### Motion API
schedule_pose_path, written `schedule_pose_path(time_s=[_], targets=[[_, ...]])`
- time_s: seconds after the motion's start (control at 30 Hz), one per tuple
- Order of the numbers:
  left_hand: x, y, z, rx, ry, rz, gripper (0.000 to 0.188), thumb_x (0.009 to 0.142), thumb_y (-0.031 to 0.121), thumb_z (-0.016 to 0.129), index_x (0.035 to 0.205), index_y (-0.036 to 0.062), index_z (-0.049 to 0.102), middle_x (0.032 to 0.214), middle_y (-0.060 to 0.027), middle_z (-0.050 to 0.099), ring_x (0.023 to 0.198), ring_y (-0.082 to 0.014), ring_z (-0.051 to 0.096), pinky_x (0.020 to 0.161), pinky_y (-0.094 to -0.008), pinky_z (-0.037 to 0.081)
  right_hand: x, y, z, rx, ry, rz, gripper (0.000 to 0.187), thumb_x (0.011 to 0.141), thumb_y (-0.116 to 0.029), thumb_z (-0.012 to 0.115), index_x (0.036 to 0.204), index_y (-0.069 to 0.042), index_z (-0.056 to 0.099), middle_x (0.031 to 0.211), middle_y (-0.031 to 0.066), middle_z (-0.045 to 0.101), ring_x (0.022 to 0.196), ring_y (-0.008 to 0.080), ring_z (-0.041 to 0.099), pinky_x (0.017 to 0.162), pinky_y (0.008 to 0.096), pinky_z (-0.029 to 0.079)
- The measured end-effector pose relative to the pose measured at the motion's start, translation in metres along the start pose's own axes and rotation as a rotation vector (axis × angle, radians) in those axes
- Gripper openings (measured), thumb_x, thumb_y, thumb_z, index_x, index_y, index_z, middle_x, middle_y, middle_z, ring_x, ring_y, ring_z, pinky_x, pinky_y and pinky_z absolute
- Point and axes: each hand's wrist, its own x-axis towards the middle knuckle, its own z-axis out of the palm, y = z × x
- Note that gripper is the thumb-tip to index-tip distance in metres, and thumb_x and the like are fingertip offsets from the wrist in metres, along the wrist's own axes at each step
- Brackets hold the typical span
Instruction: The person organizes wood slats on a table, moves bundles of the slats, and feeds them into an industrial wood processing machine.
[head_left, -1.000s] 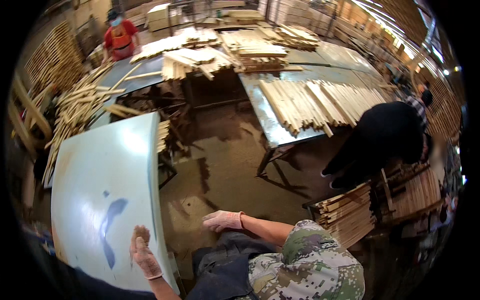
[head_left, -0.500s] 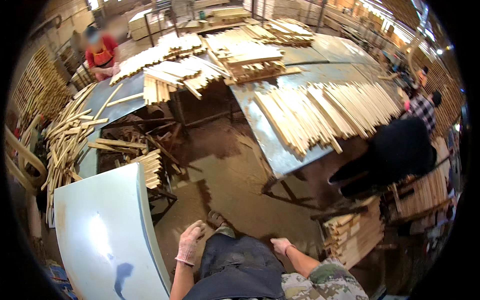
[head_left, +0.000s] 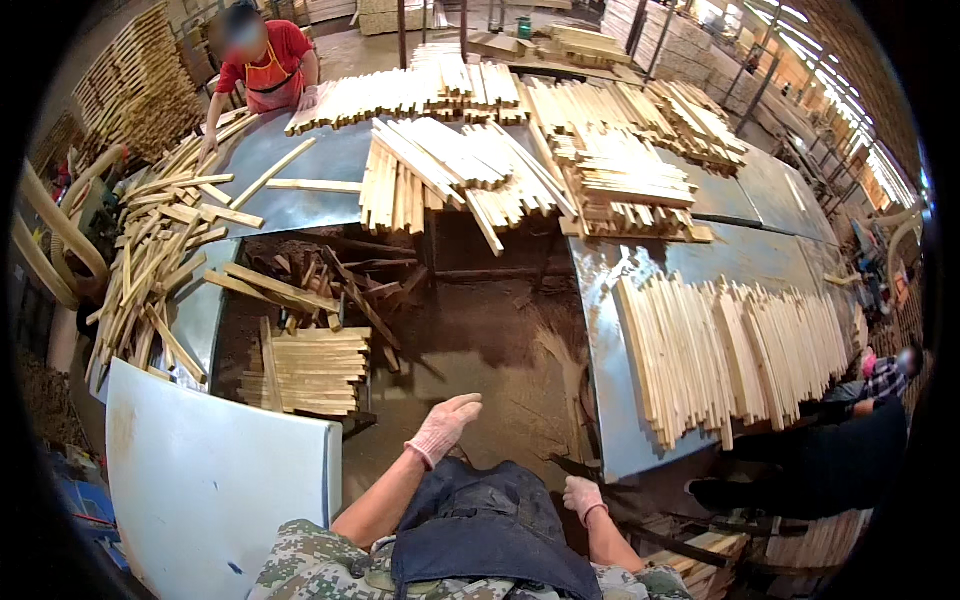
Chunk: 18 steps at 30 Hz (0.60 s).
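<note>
My left hand (head_left: 446,428), in a pale knit glove, hangs in the air before the dark apron (head_left: 490,520). Its fingers point forward and hold nothing. Lower and to the right, my right hand (head_left: 583,497) is gloved too, with its fingers curled in and nothing visible in them. Neither hand touches any wood. Nearest to the left hand is a stack of short wooden strips (head_left: 318,370) under the table gap. To the right of my hands, a row of long pale wooden strips (head_left: 735,350) lies side by side on a metal-topped table (head_left: 605,400).
A bent pale metal sheet (head_left: 220,470) stands at the lower left. Loose strips (head_left: 160,260) lie jumbled beyond it. Further bundles (head_left: 440,170) cover the far table. A person in red (head_left: 270,65) works at the far left; another in plaid (head_left: 885,380) is at the right.
The view has turned, and the tables appear nearer. My left hand has moved forward and its fingers have straightened. The person in red now reaches toward the jumbled strips.
</note>
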Motion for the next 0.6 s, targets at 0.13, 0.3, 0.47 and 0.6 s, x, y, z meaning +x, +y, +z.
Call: schedule_pose_path(time_s=[0.13, 0.3, 0.47, 0.6], targets=[[0.043, 0.038, -0.014, -0.108, -0.009, -0.070, 0.050, 0.105, 0.027, 0.063, 0.147, -0.0008, 0.060, 0.135, -0.0115, 0.071, 0.121, -0.0206, 0.066, 0.107, -0.0334, 0.049, 0.037, -0.089, 0.062, 0.050, -0.150, -0.061, 0.017, 0.101, -0.012, 0.062, 0.087, -0.016, 0.052, 0.072, -0.0033, 0.044, 0.055, 0.0103, 0.042, 0.048, 0.0273, 0.032], [0.113, 0.051, -0.045, -0.284, 0.102, -0.119, 0.053, 0.103, 0.030, 0.066, 0.147, -0.0004, 0.061, 0.131, -0.0093, 0.071, 0.118, -0.0187, 0.067, 0.106, -0.0324, 0.050, 0.087, -0.196, 0.138, -0.006, -0.272, -0.030, 0.012, 0.104, -0.012, 0.061, 0.095, -0.015, 0.053, 0.077, -0.0033, 0.047, 0.058, 0.0093, 0.044, 0.049, 0.0244, 0.034], [0.224, 0.093, -0.083, -0.330, 0.246, -0.099, 0.059, 0.104, 0.033, 0.065, 0.151, -0.0013, 0.055, 0.135, -0.0132, 0.069, 0.122, -0.0245, 0.066, 0.111, -0.0376, 0.049, 0.167, -0.327, 0.208, -0.094, -0.462, -0.088, 0.008, 0.106, -0.014, 0.062, 0.102, -0.015, 0.055, 0.081, -0.0034, 0.047, 0.061, 0.0082, 0.045, 0.050, 0.0239, 0.035], [0.326, 0.139, -0.105, -0.390, 0.406, -0.111, 0.058, 0.105, 0.031, 0.064, 0.153, 0.0016, 0.052, 0.124, -0.0106, 0.069, 0.107, -0.0184, 0.065, 0.096, -0.0329, 0.052, 0.192, -0.462, 0.286, -0.161, -0.508, -0.254, 0.009, 0.102, -0.012, 0.066, 0.102, -0.012, 0.057, 0.082, -0.0041, 0.051, 0.063, 0.0077, 0.048, 0.053, 0.0221, 0.038]])
